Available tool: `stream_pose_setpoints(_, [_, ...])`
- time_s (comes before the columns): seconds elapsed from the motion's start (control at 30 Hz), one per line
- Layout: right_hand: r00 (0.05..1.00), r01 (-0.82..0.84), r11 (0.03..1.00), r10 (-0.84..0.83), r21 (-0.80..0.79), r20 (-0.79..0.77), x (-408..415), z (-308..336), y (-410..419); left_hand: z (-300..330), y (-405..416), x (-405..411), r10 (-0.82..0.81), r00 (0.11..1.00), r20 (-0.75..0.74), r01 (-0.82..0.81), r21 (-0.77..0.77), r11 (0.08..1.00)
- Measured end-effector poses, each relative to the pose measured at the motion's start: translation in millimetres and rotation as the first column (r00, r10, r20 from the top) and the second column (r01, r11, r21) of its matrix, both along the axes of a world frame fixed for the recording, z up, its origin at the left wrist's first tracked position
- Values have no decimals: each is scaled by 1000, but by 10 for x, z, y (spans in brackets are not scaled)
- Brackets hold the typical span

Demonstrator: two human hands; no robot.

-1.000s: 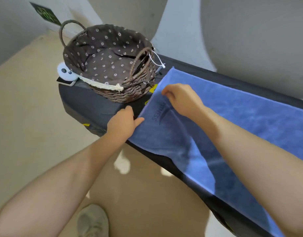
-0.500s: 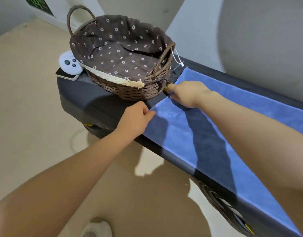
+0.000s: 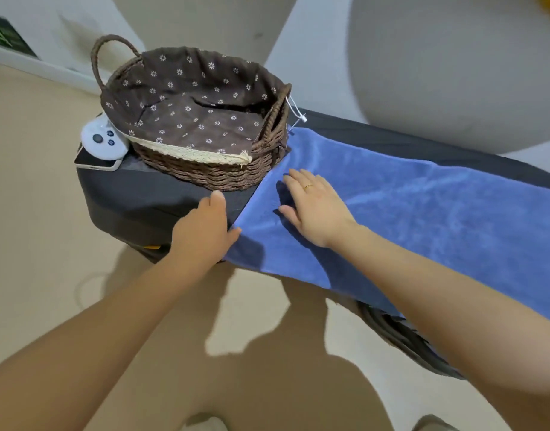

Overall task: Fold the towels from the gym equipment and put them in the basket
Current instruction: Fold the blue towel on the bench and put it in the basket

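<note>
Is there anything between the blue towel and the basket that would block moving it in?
Nothing visible. The towel lies spread on the dark bench, its end right beside the basket, whose lined inside holds nothing. Both hands, left and right, are at that end.

text: none readable | green sign (image 3: 3, 35) on far wall: marks too blurred to make out

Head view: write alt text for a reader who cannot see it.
A person's right hand lies flat on a blue towel spread along a dark padded bench, while the left hand rests at the towel's near corner. An empty lined wicker basket stands beside the towel's end.
</note>
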State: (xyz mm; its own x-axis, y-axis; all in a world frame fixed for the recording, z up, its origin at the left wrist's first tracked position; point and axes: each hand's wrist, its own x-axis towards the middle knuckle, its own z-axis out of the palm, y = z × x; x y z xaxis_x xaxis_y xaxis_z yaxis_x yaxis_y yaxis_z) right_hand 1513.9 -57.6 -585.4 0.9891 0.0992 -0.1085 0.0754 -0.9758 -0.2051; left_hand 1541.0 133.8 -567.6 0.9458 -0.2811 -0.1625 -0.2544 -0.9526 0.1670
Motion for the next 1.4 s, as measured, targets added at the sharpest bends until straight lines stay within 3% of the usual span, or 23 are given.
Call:
stream_pose_setpoints(0.1, [972,233,970,-233,75,-1,-326,-5,-4,35,-225,13,-325,913,248,360,-113,926])
stream_pose_setpoints(0.17, [939,344,936,-345,74,-8,-516,-20,-77,57,-509,-1,-497,849,182,517,-86,852])
stream_pose_setpoints(0.23, [903,430,902,-430,32,-27,-718,-79,-229,-5,-759,-45,-584,809,72,588,-54,807])
stream_pose_setpoints(0.33, [816,570,820,-572,-54,-78,-1138,-185,-628,-147,-1057,-152,-651,757,56,653,-47,756])
stream_pose_setpoints(0.47, [674,718,688,-725,-108,-144,-1681,-180,-1137,-366,-1220,-233,-661,750,-17,661,4,750])
stream_pose_setpoints(0.6, [568,807,582,-811,-97,-142,-1756,-110,-1227,-420,-1219,-227,-678,734,-21,677,-51,734])
stream_pose_setpoints(0.67, [662,747,664,-748,-31,-53,-1516,-35,-1071,-372,-1153,-185,-669,744,-1,666,-88,741])
stream_pose_setpoints(0.77, [869,486,868,-492,105,46,-942,120,-652,-278,-947,-99,-583,792,183,606,-114,787])
stream_pose_setpoints(0.87, [967,220,962,-237,163,92,-395,208,-200,-254,-638,23,-410,872,269,451,-112,886])
stream_pose_setpoints(1.0, [994,-45,998,39,53,106,49,142,147,-265,-257,98,-230,942,246,259,-93,961])
stream_pose_setpoints(1.1, [988,-148,989,149,-10,49,198,166,280,-313,-98,113,-116,976,183,148,-174,974])
stream_pose_setpoints(1.17, [975,-200,973,209,-113,78,244,182,338,-355,-68,126,-118,974,194,160,-219,962])
stream_pose_setpoints(1.27, [958,-237,955,260,-177,123,298,166,395,-428,-96,142,-134,972,192,205,-422,883])
stream_pose_setpoints(1.4, [915,-310,922,355,-234,189,331,171,380,-368,-170,90,-67,996,54,86,-689,720])
